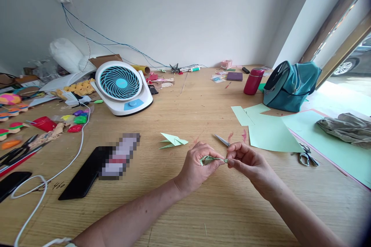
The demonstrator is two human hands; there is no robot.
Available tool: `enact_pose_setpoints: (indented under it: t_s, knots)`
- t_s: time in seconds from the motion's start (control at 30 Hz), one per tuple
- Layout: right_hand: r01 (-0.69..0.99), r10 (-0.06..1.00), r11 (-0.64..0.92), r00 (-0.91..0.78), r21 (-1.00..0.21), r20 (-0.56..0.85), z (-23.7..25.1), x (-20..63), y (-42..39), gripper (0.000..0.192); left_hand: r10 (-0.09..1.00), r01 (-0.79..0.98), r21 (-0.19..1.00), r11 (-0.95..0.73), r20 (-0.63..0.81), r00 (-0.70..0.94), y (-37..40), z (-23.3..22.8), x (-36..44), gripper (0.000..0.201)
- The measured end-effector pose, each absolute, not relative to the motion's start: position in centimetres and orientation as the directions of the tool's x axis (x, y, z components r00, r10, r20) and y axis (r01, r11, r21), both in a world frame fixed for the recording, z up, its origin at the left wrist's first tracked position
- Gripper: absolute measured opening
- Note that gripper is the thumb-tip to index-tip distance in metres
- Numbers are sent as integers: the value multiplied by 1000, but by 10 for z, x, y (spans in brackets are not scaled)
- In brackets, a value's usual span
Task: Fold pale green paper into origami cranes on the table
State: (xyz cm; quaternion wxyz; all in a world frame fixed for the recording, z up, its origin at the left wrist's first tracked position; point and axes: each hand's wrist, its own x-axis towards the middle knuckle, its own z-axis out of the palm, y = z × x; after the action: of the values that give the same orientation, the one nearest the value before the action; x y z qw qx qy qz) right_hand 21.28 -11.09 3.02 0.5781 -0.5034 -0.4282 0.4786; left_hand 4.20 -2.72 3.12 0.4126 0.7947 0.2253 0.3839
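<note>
We're mid-fold on a small green paper piece (213, 159), held just above the wooden table (185, 216) near the front edge, between both hands. Left hand (197, 166) is curled nearly closed, thumb and fingers pinching the body of the piece. Right hand (246, 160) is also pinched down, fingertips (230, 161) clamped on the narrow tip sticking out toward the right. The two hands almost touch at the paper. Our read: this is a fine shaping step, creasing or pulling a thin point on an already much-folded model. A finished folded green figure (173, 140) lies on the table just beyond the left hand, apart from it. Pale green sheets (271, 133) sit further right, with scissors (307, 157) near their edge and a slim metal tool (222, 140) just behind the right hand. Fan (121, 87), black phone (84, 177) and a teal bag (290, 85) are well clear. The next move calls for a firm left-hand hold on the body and a small, controlled right-hand pull or press, since the tip looks thin enough to tear or bend off-line.
</note>
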Motion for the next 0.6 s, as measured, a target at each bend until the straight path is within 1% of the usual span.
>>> enact_pose_setpoints:
  t_s: [0.13, 0.37, 0.47, 0.6]
  knots:
    - [-130, 982, 39, 190, -991, 13, 31, 213, -111, 36, 646, 70, 763, -642, 490, 586, -29, 31, 41, 6]
    - [-103, 971, 63, 235, -993, 37, 32, 213, -111, 33, 611, 82, 707, -702, 540, 579, -29, 29, 41, 7]
    - [-54, 970, 112, 225, -992, 97, 31, 212, -112, 29, 608, 86, 698, -711, 549, 574, -28, 29, 42, 9]
    - [79, 973, 157, 158, -984, 168, 27, 210, -116, 19, 610, 82, 703, -706, 546, 575, -28, 29, 42, 10]
